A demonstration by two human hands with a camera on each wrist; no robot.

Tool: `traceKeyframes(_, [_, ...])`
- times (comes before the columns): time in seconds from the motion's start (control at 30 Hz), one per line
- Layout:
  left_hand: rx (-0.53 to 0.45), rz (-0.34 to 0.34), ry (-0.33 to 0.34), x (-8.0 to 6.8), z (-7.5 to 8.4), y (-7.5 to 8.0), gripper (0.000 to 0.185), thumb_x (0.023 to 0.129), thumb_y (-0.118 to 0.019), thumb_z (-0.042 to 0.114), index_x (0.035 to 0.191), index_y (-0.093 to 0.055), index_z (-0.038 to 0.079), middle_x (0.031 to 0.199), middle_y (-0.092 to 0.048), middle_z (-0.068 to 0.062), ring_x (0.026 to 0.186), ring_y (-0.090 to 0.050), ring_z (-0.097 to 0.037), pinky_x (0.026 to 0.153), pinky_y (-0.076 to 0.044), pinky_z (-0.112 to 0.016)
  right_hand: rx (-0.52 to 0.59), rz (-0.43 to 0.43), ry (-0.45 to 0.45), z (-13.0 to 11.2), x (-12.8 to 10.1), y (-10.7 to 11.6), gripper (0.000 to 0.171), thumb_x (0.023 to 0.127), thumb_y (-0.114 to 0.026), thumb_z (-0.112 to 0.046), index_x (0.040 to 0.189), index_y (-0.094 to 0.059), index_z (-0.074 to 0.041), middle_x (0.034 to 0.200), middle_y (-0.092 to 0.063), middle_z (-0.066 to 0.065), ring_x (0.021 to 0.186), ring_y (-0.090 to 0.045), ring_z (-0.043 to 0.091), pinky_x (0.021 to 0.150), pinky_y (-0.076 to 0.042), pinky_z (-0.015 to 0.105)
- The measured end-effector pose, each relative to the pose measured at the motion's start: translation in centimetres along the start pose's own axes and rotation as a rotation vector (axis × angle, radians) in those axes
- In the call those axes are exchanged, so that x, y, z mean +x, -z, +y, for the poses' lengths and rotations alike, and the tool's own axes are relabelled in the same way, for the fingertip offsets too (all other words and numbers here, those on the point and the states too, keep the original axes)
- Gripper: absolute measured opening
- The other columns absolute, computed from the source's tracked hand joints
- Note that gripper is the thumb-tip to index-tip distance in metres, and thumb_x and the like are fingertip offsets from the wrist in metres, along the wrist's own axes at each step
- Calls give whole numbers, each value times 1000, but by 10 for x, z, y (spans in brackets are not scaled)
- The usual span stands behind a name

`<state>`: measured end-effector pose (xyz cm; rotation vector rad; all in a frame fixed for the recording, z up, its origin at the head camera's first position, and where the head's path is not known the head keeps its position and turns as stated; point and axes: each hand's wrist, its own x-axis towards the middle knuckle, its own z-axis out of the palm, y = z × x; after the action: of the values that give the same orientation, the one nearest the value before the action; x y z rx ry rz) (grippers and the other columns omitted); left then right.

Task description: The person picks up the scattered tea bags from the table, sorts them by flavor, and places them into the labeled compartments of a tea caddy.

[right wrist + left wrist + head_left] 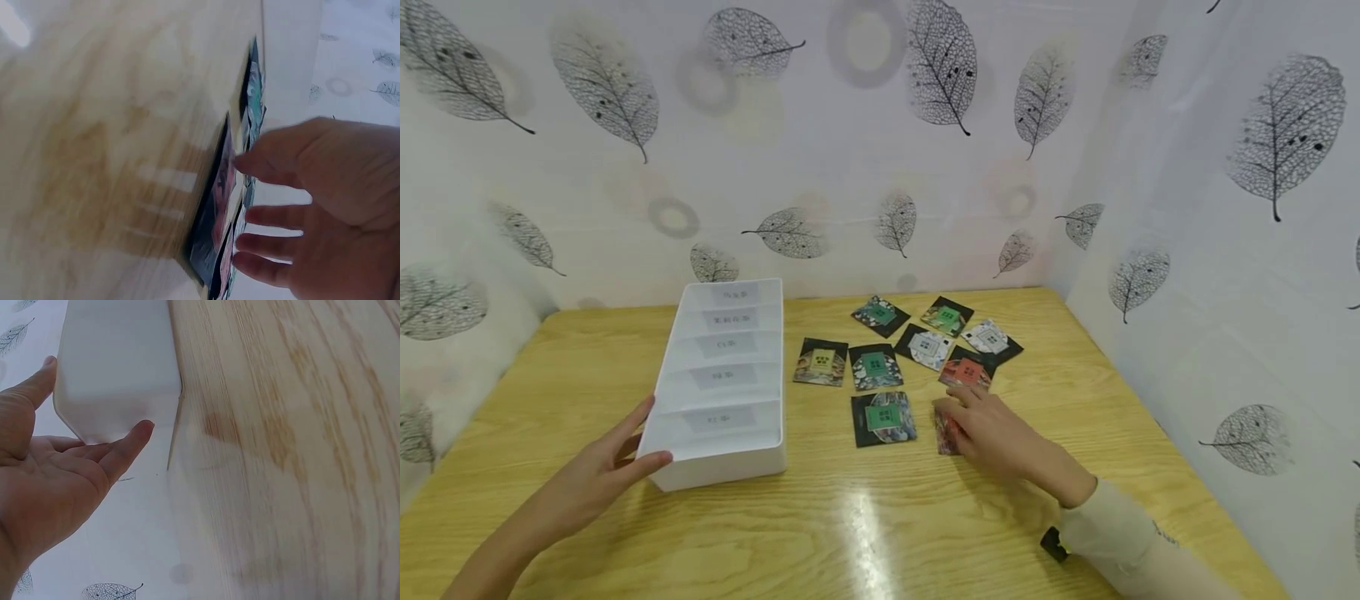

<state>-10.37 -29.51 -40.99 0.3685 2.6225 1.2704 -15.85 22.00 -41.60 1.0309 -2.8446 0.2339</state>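
Observation:
A white tray with several labelled compartments stands on the left of the wooden table. My left hand touches the tray's near left corner with its thumb on the front wall and straight fingers along the side; the left wrist view shows this hand spread against the tray. My right hand lies flat on a reddish packet. In the right wrist view the hand's spread fingers touch that packet. Several more packets lie beyond, among them a green one and a red one.
Leaf-patterned sheets close in the table at the back and on both sides. The other packets sit in a loose cluster between the tray and the right sheet. Bare wood lies along the near edge.

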Motion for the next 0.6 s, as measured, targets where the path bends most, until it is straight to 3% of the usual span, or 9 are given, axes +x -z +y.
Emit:
traceKeyframes(0.1, [-21,5,-13,-2,-1,2,87,108,-58,24,165,5,4,162,-26,-34,132,-53,-22,87,-52,-24,33,-127,55,3,4,3,34,100,-63,-3,133,-65,-8,128,-61,14,114,-57,35,85,-49,53])
traceKeyframes(0.2, [-43,4,-34,-1,-2,3,87,108,-59,22,165,3,3,161,-26,-33,124,-50,6,86,-50,-19,52,-206,13,5,3,5,35,98,-69,-9,133,-66,-10,120,-59,11,101,-55,29,77,-45,48])
traceKeyframes(0.27, [-48,2,-33,-1,-3,3,86,108,-59,21,165,3,4,162,-25,-33,120,-45,15,85,-50,-18,80,-228,-40,6,3,7,40,95,-75,-13,133,-67,-9,111,-58,9,91,-51,23,74,-43,44])
traceKeyframes(0.4, [-27,-4,-21,-2,-6,4,86,108,-59,22,165,3,3,160,-27,-35,130,-53,-15,85,-52,-23,222,-293,-160,15,3,8,50,94,-78,-18,138,-63,-2,99,-53,5,79,-44,16,69,-42,35])
traceKeyframes(0.5, [-15,-5,-15,-2,-7,4,85,108,-58,22,165,2,3,160,-27,-35,132,-50,-38,85,-53,-24,335,-324,-217,24,2,10,48,94,-78,-17,136,-64,1,103,-58,5,80,-48,13,68,-44,33])
traceKeyframes(0.6, [-20,-3,-20,-1,-6,5,84,108,-58,22,165,2,3,162,-25,-34,132,-52,-33,85,-52,-23,414,-316,-227,35,-2,11,36,93,-79,-15,125,-69,-1,103,-64,3,80,-53,11,69,-46,32])
